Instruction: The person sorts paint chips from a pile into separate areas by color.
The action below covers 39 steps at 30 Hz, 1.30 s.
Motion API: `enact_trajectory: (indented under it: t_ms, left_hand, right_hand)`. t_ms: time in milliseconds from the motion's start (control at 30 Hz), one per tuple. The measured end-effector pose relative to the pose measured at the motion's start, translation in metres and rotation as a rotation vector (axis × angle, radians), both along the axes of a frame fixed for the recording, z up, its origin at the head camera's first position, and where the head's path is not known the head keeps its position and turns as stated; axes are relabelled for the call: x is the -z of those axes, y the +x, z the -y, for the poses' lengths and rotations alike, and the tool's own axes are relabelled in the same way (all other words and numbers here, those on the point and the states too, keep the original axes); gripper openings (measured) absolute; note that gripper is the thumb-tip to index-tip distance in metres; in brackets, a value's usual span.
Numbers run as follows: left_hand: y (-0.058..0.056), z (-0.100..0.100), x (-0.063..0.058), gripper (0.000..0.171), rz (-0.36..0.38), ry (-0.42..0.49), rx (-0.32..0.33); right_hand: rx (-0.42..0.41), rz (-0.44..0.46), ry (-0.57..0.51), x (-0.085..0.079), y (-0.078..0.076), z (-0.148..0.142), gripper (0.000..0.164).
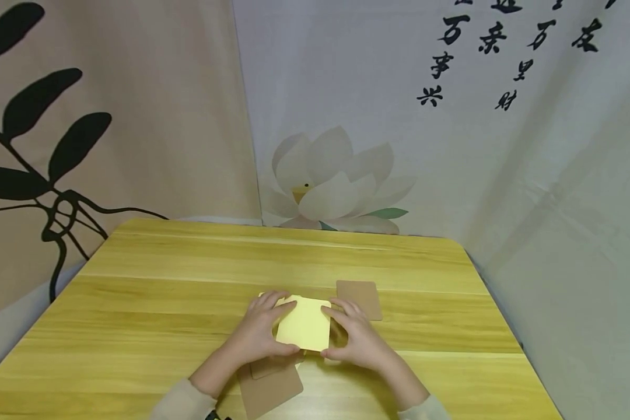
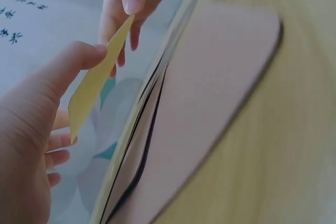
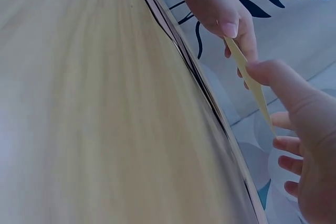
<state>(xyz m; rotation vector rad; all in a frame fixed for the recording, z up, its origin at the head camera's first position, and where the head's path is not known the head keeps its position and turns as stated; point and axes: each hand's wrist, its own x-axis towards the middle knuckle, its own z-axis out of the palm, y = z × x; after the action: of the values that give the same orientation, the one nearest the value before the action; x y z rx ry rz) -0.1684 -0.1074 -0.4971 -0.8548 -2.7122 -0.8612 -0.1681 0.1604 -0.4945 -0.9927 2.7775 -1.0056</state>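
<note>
A thin pale-yellow square card (image 1: 304, 324) is held up between both hands over the middle of the table. My left hand (image 1: 262, 326) pinches its left side, thumb at the lower corner and fingers along the upper edge. On the opposite side my right hand (image 1: 354, 335) grips it the same way. Both wrist views show the yellow card (image 2: 97, 85) nearly edge-on, raised off the tabletop. Brown cards (image 1: 273, 391) with rounded corners overlap on the table below the left hand. Small yellow edges peek out beside that hand, mostly hidden.
Another brown card (image 1: 364, 303) lies just beyond the right hand. The wooden table (image 1: 189, 251) reaches back to a curtain (image 1: 178, 116) printed with dark leaves, a lotus and black characters.
</note>
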Motion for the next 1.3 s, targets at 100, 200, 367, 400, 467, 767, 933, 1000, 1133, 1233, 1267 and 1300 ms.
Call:
enact_trajectory:
  t_ms: [100, 200, 367, 400, 467, 767, 933, 1000, 1133, 1233, 1267, 1300]
  left_hand:
    - [0.002, -0.008, 0.003, 0.088, 0.0, 0.0, -0.004]
    - [0.004, -0.016, 0.005, 0.089, 0.011, 0.002, -0.005]
    - [0.007, -0.031, 0.007, 0.09, 0.014, -0.007, 0.013]
    - [0.008, -0.035, 0.007, 0.09, 0.01, -0.011, 0.017]
    - [0.01, -0.041, 0.008, 0.09, 0.004, -0.015, 0.025]
    - [0.019, -0.068, 0.01, 0.091, 0.027, -0.033, 0.021]
    - [0.022, -0.082, 0.011, 0.091, 0.0, -0.048, 0.006]
    - [0.023, -0.088, 0.012, 0.091, -0.021, -0.054, 0.014]
    - [0.025, -0.099, 0.013, 0.091, -0.054, -0.061, 0.025]
    - [0.027, -0.107, 0.013, 0.091, -0.072, -0.066, 0.029]
    - [0.027, -0.11, 0.013, 0.092, -0.08, -0.069, 0.03]
    - [0.028, -0.112, 0.013, 0.092, -0.085, -0.076, 0.03]
  right_hand:
    - [-0.003, 0.018, -0.01, 0.0, 0.002, -0.009, 0.084]
    - [-0.005, 0.039, -0.023, 0.001, 0.004, -0.017, 0.084]
    - [-0.01, 0.061, -0.034, 0.003, 0.008, -0.032, 0.085]
    - [-0.01, 0.065, -0.036, 0.003, 0.009, -0.036, 0.084]
    - [-0.005, 0.076, -0.035, 0.003, 0.012, -0.042, 0.084]
    - [0.021, 0.16, -0.024, 0.003, 0.018, -0.067, 0.084]
    - [0.019, 0.141, -0.003, 0.005, 0.019, -0.08, 0.085]
    - [0.014, 0.132, 0.0, 0.005, 0.02, -0.086, 0.085]
    - [0.01, 0.128, -0.006, 0.005, 0.022, -0.097, 0.083]
    - [0.014, 0.131, -0.006, 0.005, 0.024, -0.104, 0.083]
    - [0.017, 0.13, -0.004, 0.005, 0.024, -0.106, 0.083]
    - [0.02, 0.127, 0.002, 0.005, 0.025, -0.108, 0.082]
